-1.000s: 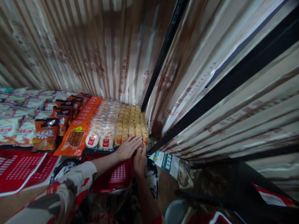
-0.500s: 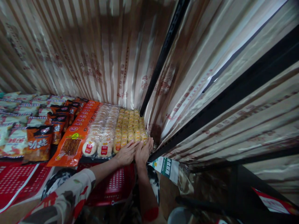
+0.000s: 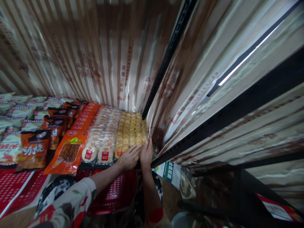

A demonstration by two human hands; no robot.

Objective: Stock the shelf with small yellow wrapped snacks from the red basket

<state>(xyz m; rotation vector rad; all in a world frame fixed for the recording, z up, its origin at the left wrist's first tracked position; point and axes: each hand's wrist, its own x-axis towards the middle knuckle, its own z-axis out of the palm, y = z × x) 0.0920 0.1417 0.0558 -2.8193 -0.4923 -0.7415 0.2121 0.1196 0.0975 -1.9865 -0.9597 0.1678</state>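
My left hand is open, its fingers stretched along the front of the yellow wrapped snacks, which stand in tight rows at the shelf's right end. My right hand is beside it, open, its straight fingers against the front right corner of those rows. Neither hand grips anything that I can see. Left of the yellow rows are clear-wrapped stacks of pale round crackers with red labels. Beyond these lies an orange packet of brown sticks.
Orange and black snack bags and pale bags fill the shelf further left. Red plastic baskets stand below the front edge. A black upright post and a slanting black rail border the right side, with pleated printed sheeting behind.
My right hand has shifted from the front of the yellow rows to their right corner, fingers now pointing straighter ahead. My left hand stays at the front, and the view has shifted slightly.
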